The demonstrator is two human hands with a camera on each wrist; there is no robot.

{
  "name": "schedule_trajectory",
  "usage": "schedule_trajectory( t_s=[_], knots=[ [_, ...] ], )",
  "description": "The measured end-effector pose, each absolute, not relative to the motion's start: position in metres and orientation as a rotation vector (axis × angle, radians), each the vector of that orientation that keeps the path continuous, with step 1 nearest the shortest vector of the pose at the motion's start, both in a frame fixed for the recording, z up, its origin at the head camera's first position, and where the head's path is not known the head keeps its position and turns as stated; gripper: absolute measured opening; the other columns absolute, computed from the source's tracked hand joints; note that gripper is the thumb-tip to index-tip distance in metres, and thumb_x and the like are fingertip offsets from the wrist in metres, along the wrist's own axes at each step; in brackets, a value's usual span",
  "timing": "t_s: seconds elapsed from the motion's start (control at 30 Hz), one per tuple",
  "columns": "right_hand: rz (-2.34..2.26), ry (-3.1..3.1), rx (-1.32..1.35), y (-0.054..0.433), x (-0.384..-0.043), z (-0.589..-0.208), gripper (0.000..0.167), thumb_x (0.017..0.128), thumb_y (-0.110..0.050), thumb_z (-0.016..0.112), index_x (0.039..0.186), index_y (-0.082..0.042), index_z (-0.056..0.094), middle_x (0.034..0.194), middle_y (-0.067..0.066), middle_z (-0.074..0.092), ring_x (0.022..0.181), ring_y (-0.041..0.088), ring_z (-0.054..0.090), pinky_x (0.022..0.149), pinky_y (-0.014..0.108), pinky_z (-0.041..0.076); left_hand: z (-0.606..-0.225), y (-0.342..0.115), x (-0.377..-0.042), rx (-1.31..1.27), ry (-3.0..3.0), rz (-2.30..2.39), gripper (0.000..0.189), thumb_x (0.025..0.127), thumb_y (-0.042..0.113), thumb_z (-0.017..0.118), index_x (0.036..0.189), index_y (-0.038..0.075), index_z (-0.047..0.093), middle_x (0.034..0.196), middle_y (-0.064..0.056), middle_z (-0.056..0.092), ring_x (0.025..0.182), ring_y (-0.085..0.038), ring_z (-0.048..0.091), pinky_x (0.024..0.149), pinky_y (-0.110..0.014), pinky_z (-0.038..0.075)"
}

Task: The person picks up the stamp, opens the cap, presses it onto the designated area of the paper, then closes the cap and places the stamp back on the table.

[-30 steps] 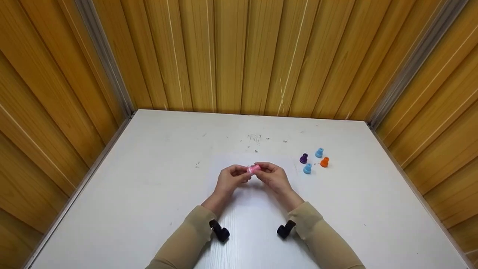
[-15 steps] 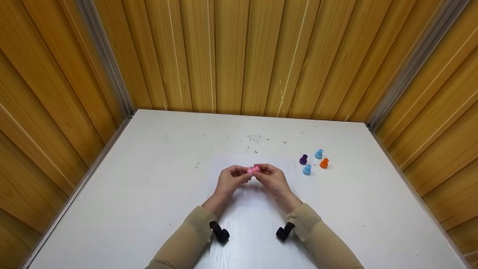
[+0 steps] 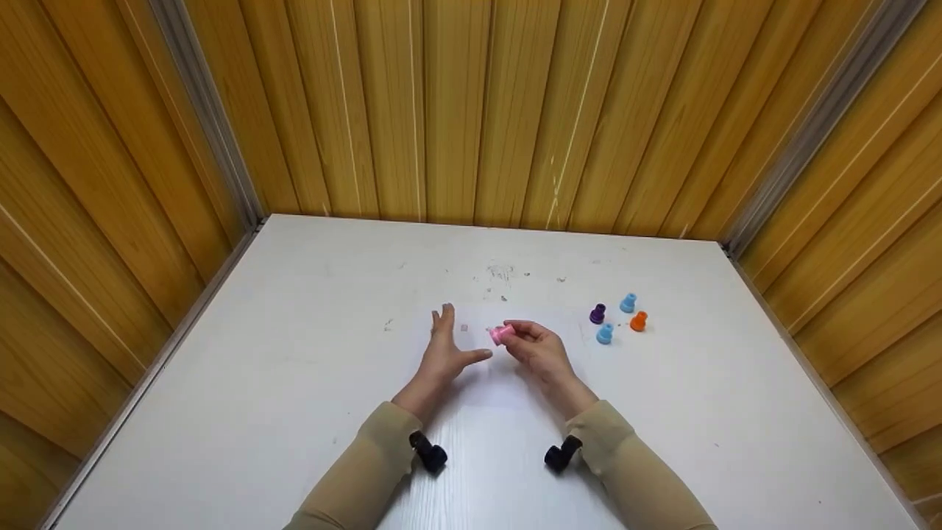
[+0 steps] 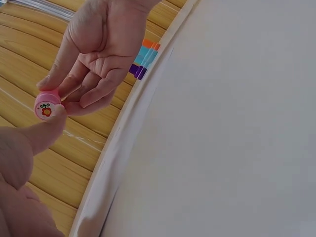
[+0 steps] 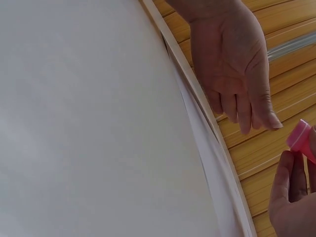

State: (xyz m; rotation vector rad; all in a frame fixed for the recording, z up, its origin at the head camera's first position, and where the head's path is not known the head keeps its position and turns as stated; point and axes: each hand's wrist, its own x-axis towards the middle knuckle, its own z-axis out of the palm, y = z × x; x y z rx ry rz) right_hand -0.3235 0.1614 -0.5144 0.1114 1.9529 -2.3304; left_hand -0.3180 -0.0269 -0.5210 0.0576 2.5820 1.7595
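- Pink stamp (image 3: 502,335) pinched in right hand (image 3: 543,355), held above bench (image 3: 294,353), roughly midway between side edges.
- Left hand (image 3: 444,357) spread wide just beside it.
- Four stamps (image 3: 605,335) grouped nearer right edge.

wood-grain back wall (image 3: 449,110) | grey corner posts (image 3: 202,103) either side | white table (image 3: 294,309), dark scuffs (image 3: 502,273) toward far edge

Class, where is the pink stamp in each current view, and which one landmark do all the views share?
Head: the pink stamp sits slightly right of centre, below mid-height.
Left wrist: the pink stamp is near the left edge, about mid-height, flower-printed end showing.
Right wrist: the pink stamp is at the right edge, just below mid-height.
Shared landmark: the right hand, holding it.
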Motion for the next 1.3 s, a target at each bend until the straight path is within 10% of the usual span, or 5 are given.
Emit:
schedule_trajectory(
  t_s=[0.77, 1.3],
  knots=[
    [-2.109, 2.376, -0.145, 0.273, -0.340, -0.451, 0.044, 0.089, -0.015, 0.081, 0.130, -0.004, 0.068, 0.108, -0.008, 0.078, 0.101, 0.009, 0.075, 0.094, 0.021, 0.060, -0.521, -0.036, -0.320, 0.123, 2.783, 0.953, 0.114, 0.080, 0.037, 0.090, 0.159, -0.010, 0.023, 0.170, -0.029, 0.008, 0.161, -0.040, 0.004, 0.134, -0.049, 0.007],
    [-1.701, 2.560, 0.406, 0.397, -0.338, -0.473, 0.057, 0.091, -0.020, 0.080, 0.142, -0.004, 0.060, 0.106, -0.015, 0.072, 0.099, 0.000, 0.063, 0.087, 0.009, 0.056, -0.517, -0.035, -0.317, 0.120, 2.804, 0.917, 0.114, 0.079, 0.039, 0.090, 0.158, -0.011, 0.025, 0.170, -0.029, 0.010, 0.161, -0.040, 0.007, 0.134, -0.049, 0.009]
  ],
)
